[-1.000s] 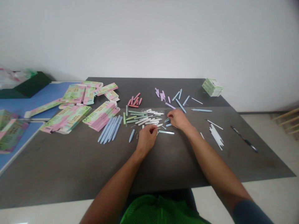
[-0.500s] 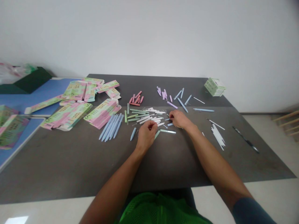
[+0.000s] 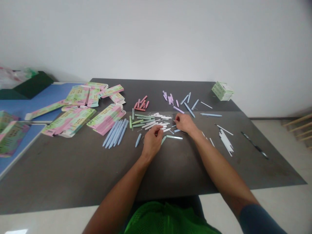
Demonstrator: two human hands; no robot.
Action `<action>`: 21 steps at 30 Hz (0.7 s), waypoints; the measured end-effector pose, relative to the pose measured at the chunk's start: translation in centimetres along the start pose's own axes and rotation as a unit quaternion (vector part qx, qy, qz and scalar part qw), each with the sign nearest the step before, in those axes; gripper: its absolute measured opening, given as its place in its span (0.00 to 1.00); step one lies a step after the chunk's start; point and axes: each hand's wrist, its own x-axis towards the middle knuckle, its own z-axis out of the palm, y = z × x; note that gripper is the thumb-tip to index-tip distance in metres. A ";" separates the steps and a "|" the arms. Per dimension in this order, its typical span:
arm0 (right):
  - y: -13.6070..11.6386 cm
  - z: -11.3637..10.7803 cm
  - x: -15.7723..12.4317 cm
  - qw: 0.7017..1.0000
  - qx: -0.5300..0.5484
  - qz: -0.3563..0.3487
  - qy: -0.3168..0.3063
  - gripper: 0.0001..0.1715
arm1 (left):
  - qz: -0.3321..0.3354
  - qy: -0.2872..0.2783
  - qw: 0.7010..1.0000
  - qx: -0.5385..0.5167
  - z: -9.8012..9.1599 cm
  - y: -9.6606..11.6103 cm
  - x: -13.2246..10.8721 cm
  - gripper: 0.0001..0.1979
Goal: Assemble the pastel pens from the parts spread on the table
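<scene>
My left hand (image 3: 152, 140) rests at the near edge of a pile of white pen parts (image 3: 151, 124), its fingertips pinched together. Whatever it holds is too small to make out. On the pile's right side, my right hand (image 3: 185, 123) also pinches, over small blue and clear bits; its grip hides what is there. Green pen barrels (image 3: 143, 116) lie on the pile's left. A pale green pen part (image 3: 174, 137) sits between the hands, on the near side. One short blue barrel (image 3: 138, 140) is left of my left hand, beyond it a row of blue pens (image 3: 115, 134).
Red parts (image 3: 141, 104), purple parts (image 3: 168, 97) and blue parts (image 3: 188, 104) lie farther back. White refills (image 3: 226, 142) and a black pen (image 3: 254, 145) are at the right. Printed cartons (image 3: 107, 117) cover the left; a small box (image 3: 222, 91) stands back right.
My right hand has shifted slightly at the pile's right edge, and more of the thin white sticks by my right forearm show. My left hand stays in nearly the same place, still pinched.
</scene>
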 end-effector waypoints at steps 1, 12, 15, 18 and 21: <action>-0.3 0.1 0.2 1.000 -0.010 0.002 -0.010 0.07 | 0.010 -0.001 1.000 0.020 -0.1 0.1 -0.1 0.12; -6.4 -0.6 -4.6 0.985 -0.137 -0.076 0.076 0.19 | 0.000 0.002 1.000 0.028 0.1 -0.4 -0.1 0.11; -7.8 -0.7 -6.5 0.983 -0.140 -0.083 0.082 0.18 | 0.001 0.008 0.999 0.034 0.1 -0.4 -0.1 0.10; -8.2 -0.8 -7.3 0.982 -0.145 -0.081 0.084 0.17 | 0.007 -0.004 0.999 0.043 0.0 -0.1 -0.1 0.08; -7.3 -0.7 -7.2 0.987 -0.112 -0.071 0.091 0.17 | 0.022 -0.015 0.998 0.052 -0.2 0.0 0.2 0.08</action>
